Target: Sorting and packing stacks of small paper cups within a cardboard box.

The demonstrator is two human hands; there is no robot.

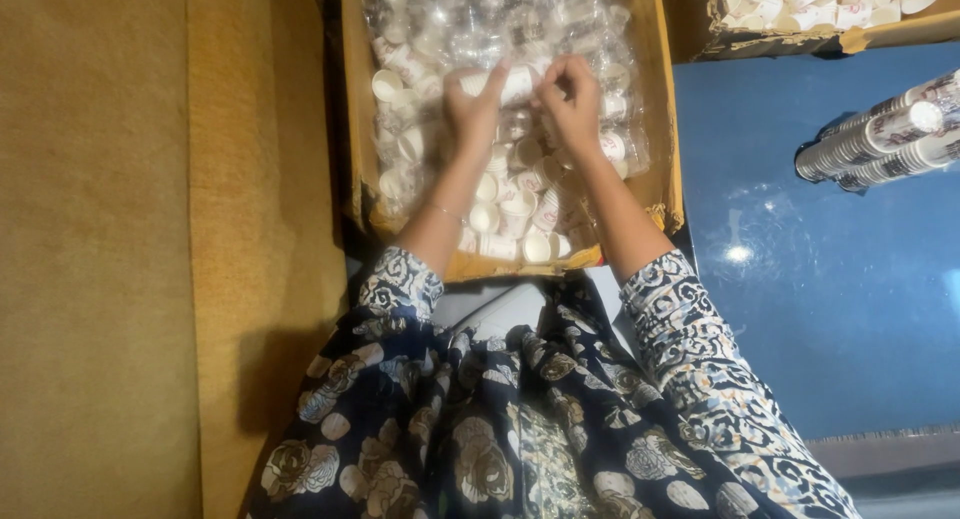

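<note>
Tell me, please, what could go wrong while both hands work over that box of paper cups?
The short stack of cups held between the left hand and right hand could slip apart into the cardboard box. The clear plastic wrap may snag fingers. The stacked cups lying on the blue surface might roll.

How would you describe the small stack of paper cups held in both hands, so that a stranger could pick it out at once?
Start at the open cardboard box in front of the person, lined with clear plastic and full of loose white cups. Above its middle, the left hand and right hand meet. The short cup stack lies sideways between their fingers, lifted off the loose heap.
</note>
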